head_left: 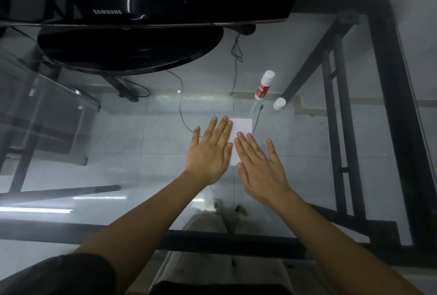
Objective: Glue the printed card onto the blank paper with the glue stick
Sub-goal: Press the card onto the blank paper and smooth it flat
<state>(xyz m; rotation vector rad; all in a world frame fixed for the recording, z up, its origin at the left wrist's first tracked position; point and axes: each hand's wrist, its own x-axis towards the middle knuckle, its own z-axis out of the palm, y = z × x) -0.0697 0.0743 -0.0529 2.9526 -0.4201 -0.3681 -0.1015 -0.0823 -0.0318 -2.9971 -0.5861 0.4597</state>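
Both hands lie flat and open, palms down, gripping nothing: the left hand and right hand press on one white rectangular paper sheet at the middle of the clear glass tabletop. This looks like the pressing-down step; no printed face shows. One red-and-white glue stick stands beyond, beside its one loose white cap. Next, probably smoothing outward, then recapping.

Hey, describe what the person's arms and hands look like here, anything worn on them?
Both arms are bare from above the elbow down. The left hand and right hand wear no gloves, and no rings, watch or bracelets show. The only clothing on the arms is a dark short sleeve at the left upper arm; the right arm's sleeve is out of view.
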